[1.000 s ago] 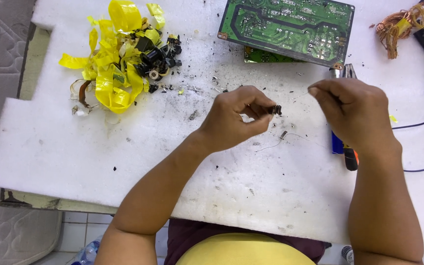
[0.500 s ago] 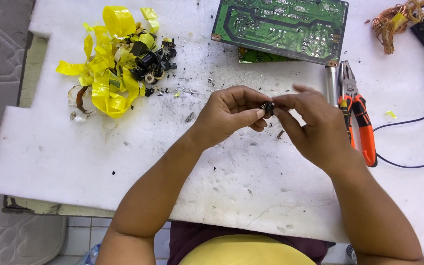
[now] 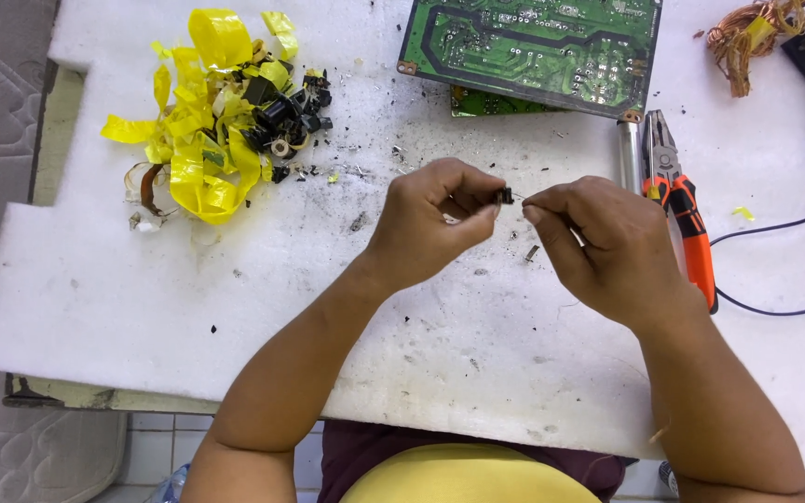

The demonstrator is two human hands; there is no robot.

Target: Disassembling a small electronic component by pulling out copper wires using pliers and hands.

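Observation:
My left hand (image 3: pixel 440 219) pinches a small black electronic part (image 3: pixel 505 196) between thumb and fingertips, a little above the white foam sheet (image 3: pixel 142 317). My right hand (image 3: pixel 607 247) is right beside it, its thumb and forefinger closed on a thin wire lead that comes off the part. Both hands meet over the middle of the sheet, just below the green circuit board (image 3: pixel 542 47).
A heap of yellow tape strips and black parts (image 3: pixel 221 116) lies at the far left. Orange-handled pliers (image 3: pixel 677 200) rest right of my right hand. A tangle of copper wire (image 3: pixel 757 33) and a black cable (image 3: pixel 775 270) lie at the right. Dark crumbs dot the foam.
A second ago my hands were apart, the right one over the pliers. The right hand moved left to meet the left and now pinches the part's lead.

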